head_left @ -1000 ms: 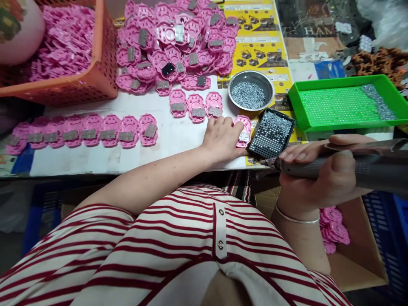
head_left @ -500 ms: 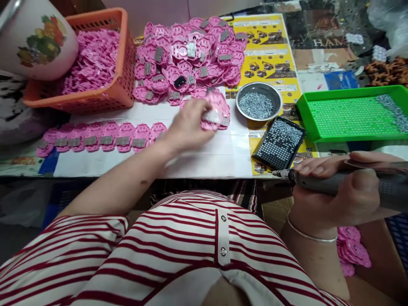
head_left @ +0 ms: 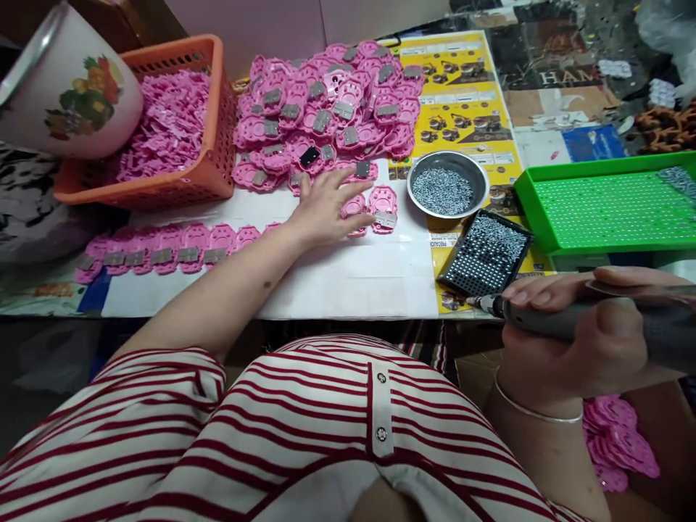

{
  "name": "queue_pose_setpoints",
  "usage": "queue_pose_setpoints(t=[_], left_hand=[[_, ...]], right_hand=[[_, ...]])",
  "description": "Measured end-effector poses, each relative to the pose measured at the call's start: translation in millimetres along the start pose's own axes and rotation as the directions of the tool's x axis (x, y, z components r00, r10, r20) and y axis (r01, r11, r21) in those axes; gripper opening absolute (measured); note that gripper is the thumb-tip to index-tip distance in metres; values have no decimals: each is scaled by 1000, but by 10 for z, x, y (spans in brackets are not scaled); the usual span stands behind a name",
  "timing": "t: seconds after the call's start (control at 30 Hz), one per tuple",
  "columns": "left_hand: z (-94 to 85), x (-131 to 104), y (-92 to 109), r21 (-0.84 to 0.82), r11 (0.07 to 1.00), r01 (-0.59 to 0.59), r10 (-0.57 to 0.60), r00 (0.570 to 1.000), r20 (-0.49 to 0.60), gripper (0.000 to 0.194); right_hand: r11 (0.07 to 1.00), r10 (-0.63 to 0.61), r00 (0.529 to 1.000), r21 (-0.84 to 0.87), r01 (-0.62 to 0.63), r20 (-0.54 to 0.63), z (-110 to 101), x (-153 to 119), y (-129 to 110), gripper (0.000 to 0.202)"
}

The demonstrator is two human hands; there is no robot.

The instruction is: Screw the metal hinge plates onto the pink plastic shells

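My left hand (head_left: pixel 329 206) is spread palm down over the white sheet (head_left: pixel 348 279), fingers apart, beside a pink plastic part (head_left: pixel 354 208) that it partly covers. Just right of its fingertips lies another pink part with a grey metal plate (head_left: pixel 384 210). Behind the hand rises a heap of the same pink parts (head_left: pixel 326 101). A row of them (head_left: pixel 196 245) runs leftward, its right end hidden by my forearm. Over the table's front edge at the right, my right hand (head_left: pixel 576 326) grips a grey electric screwdriver (head_left: pixel 554 319), its bit pointing left.
A metal bowl of screws (head_left: pixel 446 185), a black perforated tray with screws (head_left: pixel 486 254) and a green tray (head_left: pixel 609 196) stand to the right. At left, an orange basket (head_left: pixel 220 123) holds small pink pieces under a tilted white pot (head_left: pixel 81 94). More pink parts (head_left: pixel 620 442) lie below right.
My left hand has let go of the pink part it held and spread its fingers, shifting slightly left. My right hand keeps the screwdriver in about the same place. The view has tilted slightly.
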State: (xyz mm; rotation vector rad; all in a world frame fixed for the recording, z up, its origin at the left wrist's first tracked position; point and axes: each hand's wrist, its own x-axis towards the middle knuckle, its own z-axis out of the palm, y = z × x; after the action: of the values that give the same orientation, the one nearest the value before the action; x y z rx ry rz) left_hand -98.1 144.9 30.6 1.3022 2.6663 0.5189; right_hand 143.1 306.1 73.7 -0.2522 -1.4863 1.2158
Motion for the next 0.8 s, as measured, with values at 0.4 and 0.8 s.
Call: queue_pose_setpoints(t=[0.4,0.8], left_hand=[[249,-202,327,-12,998,66,-65,996,67,57],[400,-689,717,19,996,-92,88,985,146,53]], right_hand=[[978,-59,998,201,59,-8,-34,-97,-5,19],[983,-140,989,114,145,-55,-51,-48,20,20]])
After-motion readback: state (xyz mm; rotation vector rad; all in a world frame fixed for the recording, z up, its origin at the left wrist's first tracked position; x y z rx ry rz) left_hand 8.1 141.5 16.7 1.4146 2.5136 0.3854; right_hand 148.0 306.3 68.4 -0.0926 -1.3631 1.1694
